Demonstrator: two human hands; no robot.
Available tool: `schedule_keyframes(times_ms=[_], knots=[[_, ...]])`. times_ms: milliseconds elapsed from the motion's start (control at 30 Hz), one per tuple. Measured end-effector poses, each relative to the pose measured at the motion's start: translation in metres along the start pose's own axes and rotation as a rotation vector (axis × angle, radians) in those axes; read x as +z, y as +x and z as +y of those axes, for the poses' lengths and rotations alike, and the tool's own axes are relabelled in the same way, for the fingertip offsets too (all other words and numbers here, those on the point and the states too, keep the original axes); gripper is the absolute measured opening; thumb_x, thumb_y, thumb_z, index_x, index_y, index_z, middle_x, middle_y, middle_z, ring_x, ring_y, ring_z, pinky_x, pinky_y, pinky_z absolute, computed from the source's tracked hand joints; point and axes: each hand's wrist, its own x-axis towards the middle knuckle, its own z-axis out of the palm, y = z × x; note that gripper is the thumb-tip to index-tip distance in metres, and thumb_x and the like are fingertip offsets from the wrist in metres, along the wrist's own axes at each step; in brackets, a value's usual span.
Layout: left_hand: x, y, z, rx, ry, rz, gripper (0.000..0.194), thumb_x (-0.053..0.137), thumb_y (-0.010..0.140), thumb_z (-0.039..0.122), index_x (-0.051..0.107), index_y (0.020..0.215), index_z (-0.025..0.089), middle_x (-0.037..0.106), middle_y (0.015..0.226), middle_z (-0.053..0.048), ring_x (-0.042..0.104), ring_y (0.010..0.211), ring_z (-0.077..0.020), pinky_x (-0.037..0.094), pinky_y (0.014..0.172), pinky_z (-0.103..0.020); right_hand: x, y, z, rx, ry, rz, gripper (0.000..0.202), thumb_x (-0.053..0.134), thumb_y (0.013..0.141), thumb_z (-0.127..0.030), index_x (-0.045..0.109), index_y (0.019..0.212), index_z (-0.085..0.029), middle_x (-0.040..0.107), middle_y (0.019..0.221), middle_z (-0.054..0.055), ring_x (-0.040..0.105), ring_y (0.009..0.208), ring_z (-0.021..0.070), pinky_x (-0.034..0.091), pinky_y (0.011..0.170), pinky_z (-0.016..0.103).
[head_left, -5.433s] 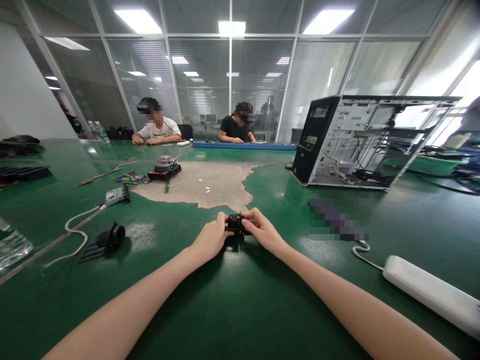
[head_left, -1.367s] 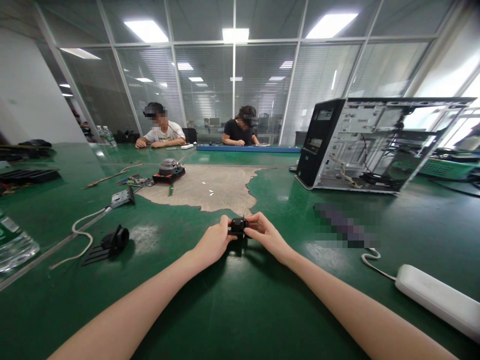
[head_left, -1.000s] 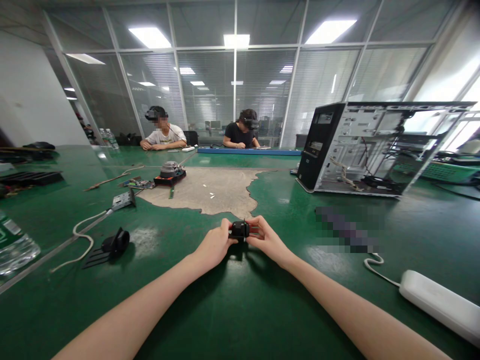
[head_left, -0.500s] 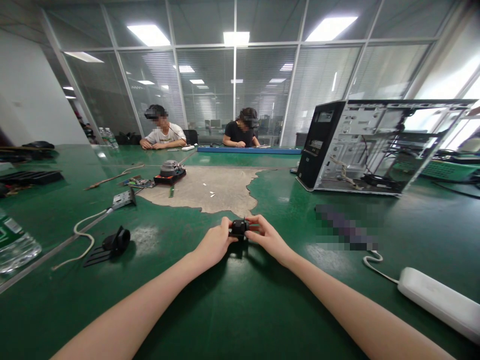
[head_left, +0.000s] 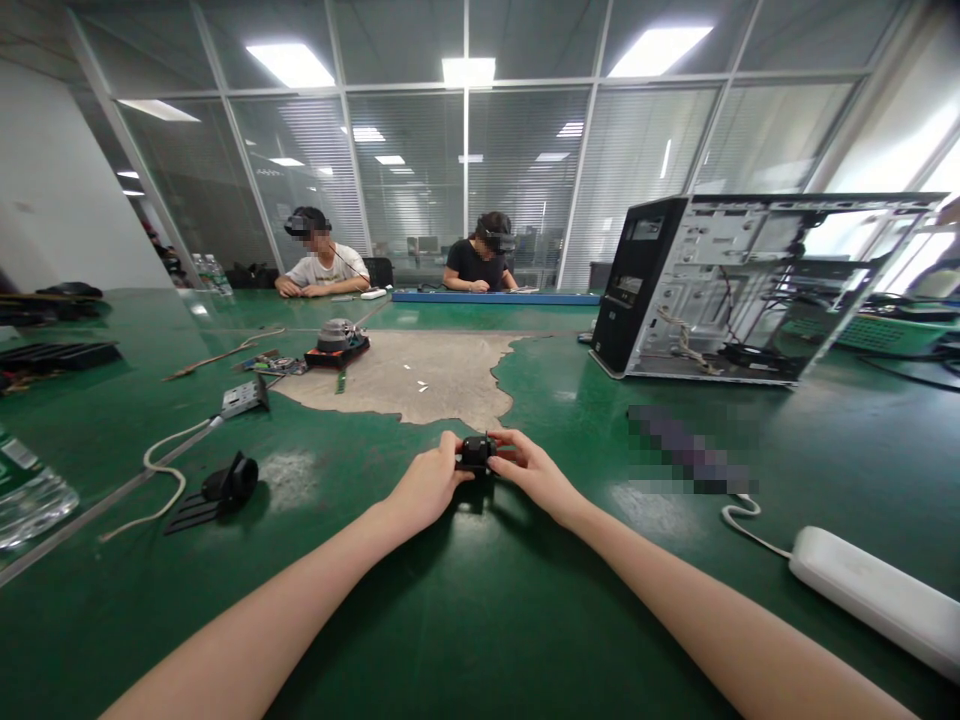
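Note:
A small black part [head_left: 475, 452], blocky with a thin upright edge on its right side, is held between both hands just above the green table [head_left: 480, 610]. My left hand [head_left: 429, 482] grips its left side with thumb and fingers. From the right, my right hand [head_left: 534, 474] pinches its other side with the fingertips. What exactly the part is, I cannot make out. A larger black plastic piece [head_left: 225, 485] with a round collar and flat prongs lies on the table left of my left hand.
An opened computer case [head_left: 645, 290] stands at the right. A white power adapter [head_left: 870, 590] with a cord lies at near right. At the left are a water bottle [head_left: 30, 490], a metal bracket [head_left: 244, 398] and a heatsink fan [head_left: 337, 343]. Two people sit across the table.
The whole view has shifted slightly. Both hands stay on the black part, with hardly any visible movement.

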Motion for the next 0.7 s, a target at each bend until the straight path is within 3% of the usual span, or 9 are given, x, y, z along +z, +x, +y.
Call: schedule_keyframes(times_ms=[267,500,700], knots=[[-0.0009,-0.0001,0.0020,-0.008,-0.004,-0.009,0.024,0.050,0.076,0.023,0.033,0.093,0.017,0.060,0.088,-0.007,0.060,0.081,-0.0222,0.043,0.065,-0.028,-0.0007,-0.0015,0.0014,-0.051,0.044,-0.005,0.022,0.057,0.068,-0.023,0.047,0.088,-0.021,0.054,0.095,0.001,0.053,0.090,0.0144,0.041,0.081,0.032],[-0.0013,0.0004,0.0020,-0.030,0.011,-0.016,0.027,0.051,0.075,0.023,0.033,0.095,0.017,0.060,0.088,-0.007,0.060,0.082,-0.0226,0.043,0.066,-0.028,-0.0005,0.0006,0.0031,0.002,0.004,0.027,0.032,0.057,0.068,-0.024,0.045,0.098,-0.021,0.053,0.097,0.004,0.052,0.090,0.0153,0.042,0.080,0.033],[-0.0011,-0.0002,0.0017,-0.022,0.030,-0.007,0.027,0.051,0.075,0.023,0.033,0.094,0.017,0.061,0.085,-0.007,0.060,0.078,-0.0232,0.042,0.064,-0.028,-0.0002,-0.0004,0.0023,-0.055,0.061,-0.007,0.025,0.059,0.065,-0.018,0.045,0.087,-0.021,0.054,0.096,0.001,0.053,0.092,0.0144,0.041,0.083,0.032]])
